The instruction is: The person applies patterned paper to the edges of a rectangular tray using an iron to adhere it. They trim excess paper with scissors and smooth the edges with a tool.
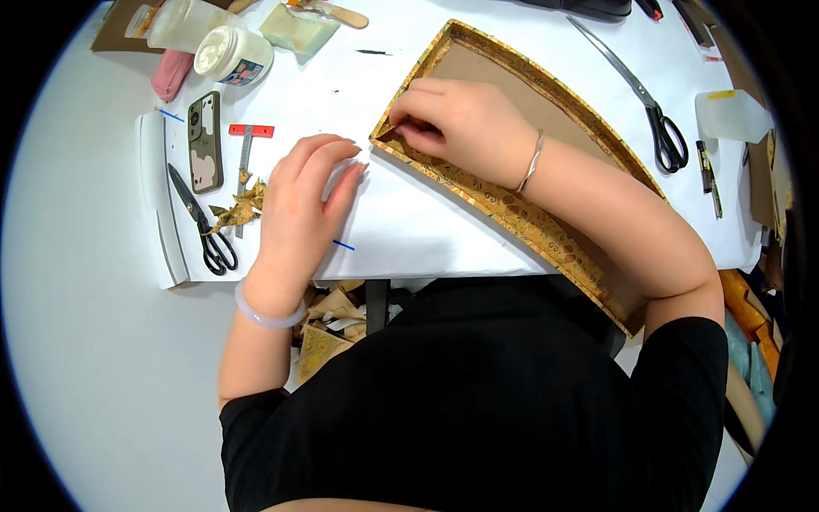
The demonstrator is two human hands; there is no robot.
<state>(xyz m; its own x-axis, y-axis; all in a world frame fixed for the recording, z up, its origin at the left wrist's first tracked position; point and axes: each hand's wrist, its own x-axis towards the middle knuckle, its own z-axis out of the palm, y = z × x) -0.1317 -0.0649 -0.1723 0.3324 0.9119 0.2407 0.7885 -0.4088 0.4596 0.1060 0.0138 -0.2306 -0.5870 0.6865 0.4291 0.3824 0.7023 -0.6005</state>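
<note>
A shallow box [512,200] covered in gold patterned material, with a plain brown bottom, lies slanted across the table and over its near edge. My right hand [465,128] reaches over its near wall, fingers curled and pinching at the left corner. The fingertips are partly hidden there. Left of that corner, my left hand [303,188] hovers over the white table covering, thumb and fingers apart with nothing between them. Beside its wrist lie crumpled gold scraps [247,203] on a metal ruler with a red crosspiece [252,131].
Black-handled scissors [213,247] and a phone [205,141] lie at the left. An uncapped jar of white paste [230,55] stands at the far left. Long shears [665,136] and a pen [706,166] lie right of the box. Offcuts [328,333] fill the space below the table edge.
</note>
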